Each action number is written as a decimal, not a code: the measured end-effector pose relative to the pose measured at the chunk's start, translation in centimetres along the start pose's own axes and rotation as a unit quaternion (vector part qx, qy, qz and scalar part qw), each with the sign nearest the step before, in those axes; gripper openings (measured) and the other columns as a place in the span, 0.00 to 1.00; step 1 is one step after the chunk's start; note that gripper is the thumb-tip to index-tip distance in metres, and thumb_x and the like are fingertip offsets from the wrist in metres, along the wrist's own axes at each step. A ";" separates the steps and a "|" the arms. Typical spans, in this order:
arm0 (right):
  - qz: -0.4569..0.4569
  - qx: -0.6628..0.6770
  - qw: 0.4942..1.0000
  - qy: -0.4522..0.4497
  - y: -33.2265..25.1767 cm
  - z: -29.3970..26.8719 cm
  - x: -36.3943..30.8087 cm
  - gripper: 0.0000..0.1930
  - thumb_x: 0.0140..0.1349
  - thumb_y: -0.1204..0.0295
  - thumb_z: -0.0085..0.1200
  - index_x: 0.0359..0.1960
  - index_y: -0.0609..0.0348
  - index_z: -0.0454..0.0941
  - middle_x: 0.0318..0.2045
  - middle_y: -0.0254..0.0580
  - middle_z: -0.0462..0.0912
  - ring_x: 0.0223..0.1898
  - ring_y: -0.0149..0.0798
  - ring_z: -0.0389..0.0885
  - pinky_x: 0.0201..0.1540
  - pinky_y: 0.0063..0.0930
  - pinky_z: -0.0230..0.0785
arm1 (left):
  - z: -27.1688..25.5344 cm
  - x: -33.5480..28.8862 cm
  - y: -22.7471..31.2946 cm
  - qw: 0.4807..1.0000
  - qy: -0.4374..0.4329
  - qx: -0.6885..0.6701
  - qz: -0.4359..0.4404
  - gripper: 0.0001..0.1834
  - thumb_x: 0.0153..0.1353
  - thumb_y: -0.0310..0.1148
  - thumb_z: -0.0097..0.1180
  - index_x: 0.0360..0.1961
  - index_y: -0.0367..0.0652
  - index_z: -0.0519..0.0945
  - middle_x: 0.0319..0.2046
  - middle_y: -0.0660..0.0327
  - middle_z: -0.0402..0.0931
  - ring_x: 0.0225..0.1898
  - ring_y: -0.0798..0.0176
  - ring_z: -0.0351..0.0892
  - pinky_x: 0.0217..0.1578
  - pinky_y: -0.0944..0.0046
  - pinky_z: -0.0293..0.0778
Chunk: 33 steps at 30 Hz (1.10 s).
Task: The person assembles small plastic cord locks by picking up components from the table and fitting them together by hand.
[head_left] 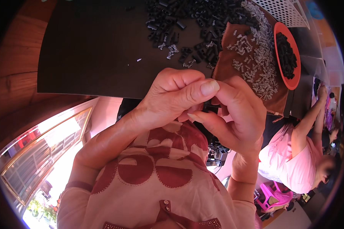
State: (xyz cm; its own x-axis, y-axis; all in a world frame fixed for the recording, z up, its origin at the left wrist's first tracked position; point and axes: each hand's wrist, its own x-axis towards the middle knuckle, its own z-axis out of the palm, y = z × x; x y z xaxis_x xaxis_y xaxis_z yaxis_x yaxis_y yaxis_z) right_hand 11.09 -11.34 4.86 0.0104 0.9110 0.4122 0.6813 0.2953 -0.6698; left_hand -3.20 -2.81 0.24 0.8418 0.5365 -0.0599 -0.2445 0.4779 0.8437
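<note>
Two hands meet: your left hand [172,93] has bunched digits; your right hand [244,110] has thumb and index partly apart. You cannot tell whether either grips anything; the space between is hidden. Beyond, uncountable springs [263,72] lie mostly on one brown cloth [225,63], uncountable black tubes [179,24] mostly on one dark table [91,49]. One red bowl [292,83] contains black pieces [286,55]; one white basket [281,11] is cut off.

Located to the right of my right hand [240,110]: one pink-shirted person [292,162]; one curved, bright-pink plastic chair [281,197].
</note>
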 end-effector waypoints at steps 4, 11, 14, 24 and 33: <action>-0.035 0.004 0.999 0.007 0.3 0.2 0.4 0.20 0.42 0.71 0.72 0.36 0.63 0.79 0.19 0.32 0.70 0.16 0.24 0.64 0.16 0.17 0.52 | -0.1 0.0 0.2 1.000 -0.009 -0.015 -0.011 0.21 0.65 0.44 0.55 0.18 0.42 0.76 0.13 0.71 0.67 0.14 0.81 0.61 0.12 0.77 0.56; -0.064 0.046 0.997 0.022 1.3 0.8 0.8 0.13 0.43 0.74 0.70 0.28 0.60 0.76 0.16 0.33 0.69 0.15 0.25 0.65 0.14 0.19 0.51 | -0.4 0.0 0.7 0.998 -0.022 -0.022 -0.057 0.19 0.64 0.43 0.55 0.20 0.42 0.77 0.12 0.72 0.66 0.13 0.81 0.62 0.11 0.76 0.56; -0.081 0.059 0.995 0.028 1.6 1.0 0.9 0.13 0.43 0.74 0.69 0.27 0.60 0.75 0.15 0.33 0.69 0.14 0.26 0.65 0.13 0.20 0.50 | -0.1 -0.1 0.9 0.997 -0.022 -0.023 -0.066 0.20 0.65 0.45 0.54 0.21 0.42 0.77 0.14 0.71 0.67 0.14 0.80 0.63 0.12 0.76 0.56; -0.093 0.060 0.993 0.027 1.9 1.1 1.0 0.14 0.42 0.75 0.70 0.26 0.60 0.73 0.15 0.34 0.68 0.13 0.27 0.64 0.14 0.21 0.50 | -0.6 0.3 1.0 0.996 -0.039 -0.011 -0.079 0.21 0.66 0.47 0.52 0.25 0.41 0.78 0.17 0.73 0.64 0.18 0.81 0.58 0.16 0.76 0.54; -0.117 0.052 0.990 0.055 2.2 1.4 0.4 0.15 0.42 0.74 0.70 0.25 0.59 0.73 0.15 0.35 0.69 0.13 0.29 0.65 0.14 0.22 0.52 | -0.3 0.3 1.6 0.993 -0.067 -0.012 -0.092 0.19 0.67 0.45 0.52 0.25 0.41 0.78 0.17 0.74 0.63 0.18 0.81 0.57 0.16 0.74 0.52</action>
State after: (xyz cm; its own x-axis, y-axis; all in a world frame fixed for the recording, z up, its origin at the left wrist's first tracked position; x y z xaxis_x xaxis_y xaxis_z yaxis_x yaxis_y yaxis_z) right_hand 11.54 -9.91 2.71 -0.0553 0.7797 0.6237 0.5954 0.5272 -0.6062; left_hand -3.47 -1.69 1.41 0.9294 0.3419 -0.1391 -0.0905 0.5764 0.8121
